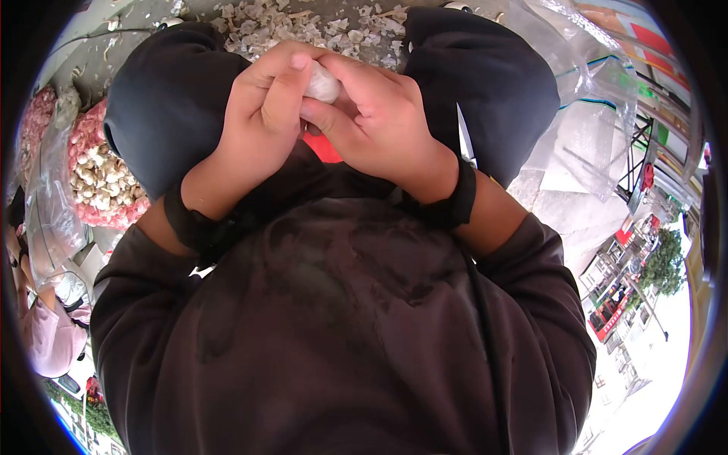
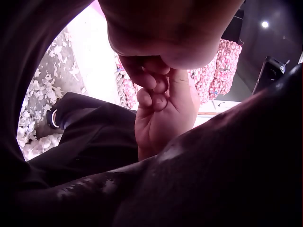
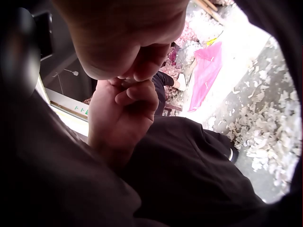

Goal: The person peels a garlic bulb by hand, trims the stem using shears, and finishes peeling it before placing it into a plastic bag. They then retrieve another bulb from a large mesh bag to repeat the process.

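Held up over the lap, a white garlic bulb sits between both hands in the head view. The left hand curls its fingers about the bulb from the left, thumb pointing up along its side. From the right, the right hand grips it, with the thumb against its lower edge. In the left wrist view the left hand hides the bulb; the right hand shows curled fingertips below it. A knife blade points upward beside the right wrist, its handle hidden.
Loose garlic skins litter the ground past the knees. At the left stands a red net bag with garlic bulbs. Clear plastic lies at the right. A person in pink is at the far left.
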A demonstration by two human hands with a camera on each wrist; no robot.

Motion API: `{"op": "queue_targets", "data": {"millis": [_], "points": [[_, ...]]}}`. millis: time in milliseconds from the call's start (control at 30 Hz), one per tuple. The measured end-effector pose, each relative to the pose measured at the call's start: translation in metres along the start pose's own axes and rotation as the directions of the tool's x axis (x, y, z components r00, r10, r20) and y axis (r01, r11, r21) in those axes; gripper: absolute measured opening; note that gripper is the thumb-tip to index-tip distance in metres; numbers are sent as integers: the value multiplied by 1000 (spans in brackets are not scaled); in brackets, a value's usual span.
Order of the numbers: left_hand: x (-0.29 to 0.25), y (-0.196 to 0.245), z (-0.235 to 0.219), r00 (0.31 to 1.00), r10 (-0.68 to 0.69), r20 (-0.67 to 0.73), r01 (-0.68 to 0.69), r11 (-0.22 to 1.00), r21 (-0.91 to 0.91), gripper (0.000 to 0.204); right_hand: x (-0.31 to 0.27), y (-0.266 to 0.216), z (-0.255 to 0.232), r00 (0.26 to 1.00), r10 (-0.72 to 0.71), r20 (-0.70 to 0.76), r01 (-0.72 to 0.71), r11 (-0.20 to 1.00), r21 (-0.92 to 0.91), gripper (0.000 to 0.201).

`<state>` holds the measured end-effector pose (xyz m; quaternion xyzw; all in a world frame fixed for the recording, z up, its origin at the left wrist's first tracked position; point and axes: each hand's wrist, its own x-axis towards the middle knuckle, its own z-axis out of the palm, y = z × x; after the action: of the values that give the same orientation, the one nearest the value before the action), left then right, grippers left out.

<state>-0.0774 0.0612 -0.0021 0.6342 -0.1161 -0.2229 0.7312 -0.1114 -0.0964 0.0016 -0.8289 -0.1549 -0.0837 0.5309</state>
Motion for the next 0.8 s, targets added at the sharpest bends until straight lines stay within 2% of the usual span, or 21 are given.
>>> {"op": "queue_targets", "data": {"millis": [100,133,233,300,433,467,500,533,567,633,667,800], "points": [[1,2,-1,992,-127,11,128,981,-146,36,-1,1,1,1000,-20,-6,20,1000,17,34],[1,3,-1,988,-152,3,151,979,-137,38,-1,1,2,1000,-22,-8,22,999,33,35],[6,6,1,979,-202,-23,197,971,-132,43,-2,3,1,999,49,22,-51,994,98,34],[9,3,2,977,-206,-46,196,967,-161,47,2,3,-2,984,150,92,-167,961,220,31],[8,4,-2,987,-149,53,158,963,-220,52,10,-5,-7,941,304,148,-336,797,502,24],[6,2,-4,987,-139,87,155,963,-221,53,9,0,-7,952,296,79,-300,852,428,20],[5,2,-6,984,-128,121,153,963,-222,54,10,-1,-7,928,365,77,-354,796,491,19],[3,13,-8,966,-185,181,206,973,-106,51,11,-3,-7,898,432,80,-401,732,551,18],[3,12,-6,970,-174,170,189,979,-73,51,13,-4,-7,864,496,87,-441,661,608,18],[1,9,-3,975,-158,153,162,987,-9,55,14,-6,-9,860,485,161,-470,628,620,19],[1,8,-3,975,-164,151,171,985,-37,57,13,-6,-10,856,478,198,-486,611,625,19],[2,10,-2,979,-157,130,179,968,-176,62,6,11,0,935,344,92,-338,776,532,19]]}}
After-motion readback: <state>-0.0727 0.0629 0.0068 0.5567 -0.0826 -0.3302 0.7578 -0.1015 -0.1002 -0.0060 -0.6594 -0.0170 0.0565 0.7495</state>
